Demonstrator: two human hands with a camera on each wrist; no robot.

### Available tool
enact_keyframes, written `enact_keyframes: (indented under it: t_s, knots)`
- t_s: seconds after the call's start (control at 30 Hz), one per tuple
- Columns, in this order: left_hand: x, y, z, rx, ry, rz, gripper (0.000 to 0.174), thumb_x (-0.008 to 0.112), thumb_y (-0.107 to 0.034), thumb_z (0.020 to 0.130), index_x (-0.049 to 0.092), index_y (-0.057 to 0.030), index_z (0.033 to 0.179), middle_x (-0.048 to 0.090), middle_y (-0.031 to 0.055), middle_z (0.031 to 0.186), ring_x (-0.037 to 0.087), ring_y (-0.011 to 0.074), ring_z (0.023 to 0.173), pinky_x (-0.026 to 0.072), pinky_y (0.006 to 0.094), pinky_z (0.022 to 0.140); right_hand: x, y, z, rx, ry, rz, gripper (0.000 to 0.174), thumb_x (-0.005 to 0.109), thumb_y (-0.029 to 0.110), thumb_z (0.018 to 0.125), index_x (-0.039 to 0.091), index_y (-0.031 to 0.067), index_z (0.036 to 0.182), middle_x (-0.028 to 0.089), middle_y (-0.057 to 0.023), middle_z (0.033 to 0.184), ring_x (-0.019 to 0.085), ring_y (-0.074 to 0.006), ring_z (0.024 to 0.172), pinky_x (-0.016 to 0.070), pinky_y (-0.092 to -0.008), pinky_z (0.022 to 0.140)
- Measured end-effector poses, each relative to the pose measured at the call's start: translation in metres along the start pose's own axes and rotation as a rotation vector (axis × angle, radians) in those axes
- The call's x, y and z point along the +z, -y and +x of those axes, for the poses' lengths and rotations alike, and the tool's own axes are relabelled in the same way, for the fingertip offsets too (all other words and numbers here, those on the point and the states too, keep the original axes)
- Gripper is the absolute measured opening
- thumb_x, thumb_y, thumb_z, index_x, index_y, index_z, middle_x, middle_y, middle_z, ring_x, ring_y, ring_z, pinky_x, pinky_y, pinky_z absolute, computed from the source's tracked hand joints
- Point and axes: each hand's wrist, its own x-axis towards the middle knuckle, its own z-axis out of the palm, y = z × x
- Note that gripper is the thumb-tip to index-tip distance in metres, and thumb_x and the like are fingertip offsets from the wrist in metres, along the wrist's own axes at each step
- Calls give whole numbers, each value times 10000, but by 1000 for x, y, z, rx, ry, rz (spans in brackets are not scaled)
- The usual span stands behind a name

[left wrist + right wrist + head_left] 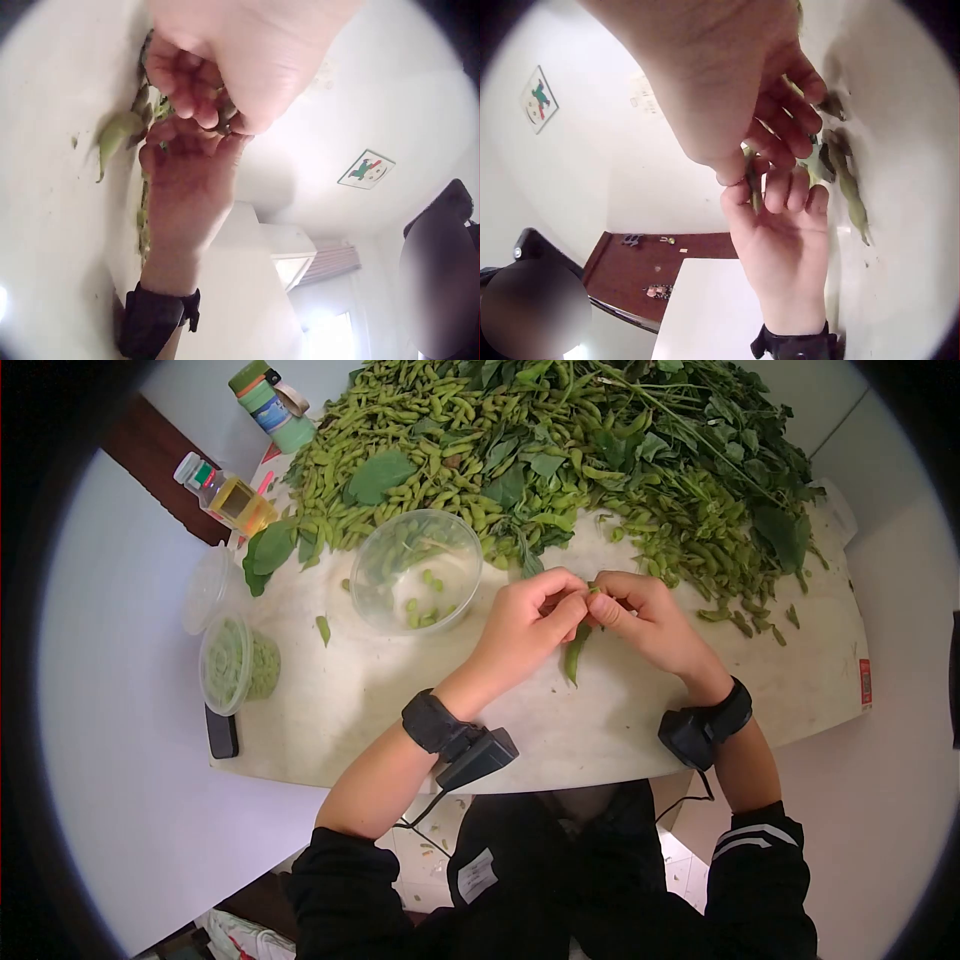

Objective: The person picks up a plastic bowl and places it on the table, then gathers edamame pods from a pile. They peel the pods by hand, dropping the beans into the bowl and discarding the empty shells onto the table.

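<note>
My left hand [530,622] and right hand [650,618] meet over the table, and their thumbs and fingers pinch a green soybean pod [754,187] between them. Most of that pod is hidden behind the fingers. Just below the hands another soybean pod [574,656] lies on the tabletop; it also shows beside the fingers in both wrist views. To the left of my left hand stands a clear plastic bowl [375,595] with several loose green beans [420,617] at its bottom.
A big heap of soybean pods and leaves [560,450] covers the back of the table [400,730]. At the left are a tub of shelled beans [240,665], a clear lid [207,590], a black phone [222,733], an oil bottle [232,498] and a green bottle [272,410].
</note>
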Motion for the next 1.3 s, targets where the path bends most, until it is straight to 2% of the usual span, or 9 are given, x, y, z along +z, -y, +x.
enact_keyframes:
  t_s: [0.33,0.4,0.47,0.57,0.77,0.87,1.03,1.17,1.3]
  knots:
    - [3,-1,0,-14,18,-11,126,478,-106,835,509,11,800,543,21,660,452,53,543,368,194,485,3,-3,0,-33,-20,38,252,421,192,834,499,-24,732,504,-68,624,453,-128,590,377,-262,544]
    - [3,-1,-1,-22,21,-23,126,476,-103,835,504,12,791,547,24,664,454,53,545,369,193,485,4,-4,0,-29,-17,33,247,421,185,826,489,-26,716,498,-73,617,450,-130,582,377,-265,539]
    - [4,-1,-1,-29,29,-17,89,468,-110,845,487,-40,794,473,-29,628,429,30,549,324,164,474,4,-4,0,-24,-14,29,243,421,178,818,478,-27,701,493,-77,610,447,-131,574,376,-269,534]
    - [3,-3,-1,-49,44,-58,134,453,-117,845,494,0,794,532,26,646,455,56,541,362,192,483,3,-7,0,-47,-17,12,242,426,172,804,468,-31,678,480,-83,598,441,-136,557,371,-275,521]
    - [2,-1,0,-106,90,-142,153,390,-141,868,475,-27,811,488,8,601,433,63,513,341,192,471,3,-4,-1,-66,-18,117,241,441,172,795,471,-35,675,447,-85,580,424,-136,543,358,-275,507]
    - [2,-2,-1,-176,73,-247,151,386,-142,869,473,-31,815,489,7,600,438,64,517,349,190,478,0,0,-2,-36,22,14,248,443,178,806,480,-31,678,453,-60,583,410,-123,542,351,-258,507]
    - [-3,1,3,-147,-3,-238,150,399,-154,870,485,-37,831,503,12,616,447,62,525,352,181,483,0,4,-3,19,-13,149,214,415,149,819,462,13,661,456,-9,623,405,-79,576,334,-220,523]
    - [-1,-4,3,-139,-46,-202,163,439,-172,870,500,-27,913,496,13,663,439,73,552,360,189,514,-3,4,-1,13,-80,337,217,394,181,794,466,17,672,456,-16,620,410,-87,556,328,-218,503]
    - [-2,0,4,-98,-21,-200,190,467,-170,867,481,-24,988,509,20,694,440,74,553,364,190,516,-11,7,-1,127,-139,540,255,366,234,780,465,19,685,421,-15,588,343,-80,470,253,-210,409]
